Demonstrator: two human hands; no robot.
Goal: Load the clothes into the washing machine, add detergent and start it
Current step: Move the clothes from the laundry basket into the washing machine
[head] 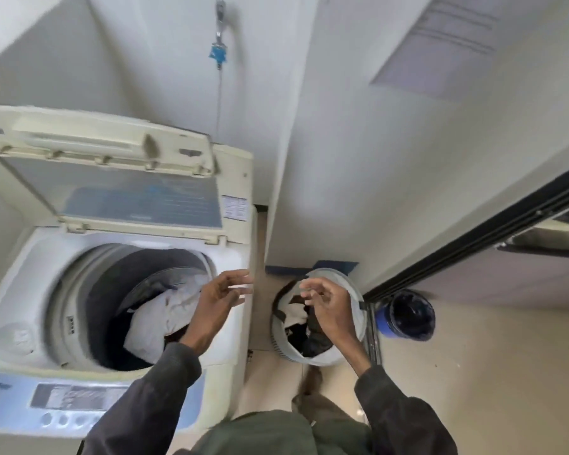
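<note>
Both hands' grip empty, fingers spread, over tiled floor point(473, 372).

Both hands raised, empty and open

The left hand point(222, 298) has its fingers spread and pointing right, palm turned inward; the right hand point(326, 307) is loosely curled with fingers apart. Both forearms reach forward in dark sleeves.

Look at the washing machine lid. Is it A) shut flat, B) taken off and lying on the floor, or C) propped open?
C: the lid stands hinged up behind the drum opening of the washing machine, and white clothes show inside the drum.
</note>
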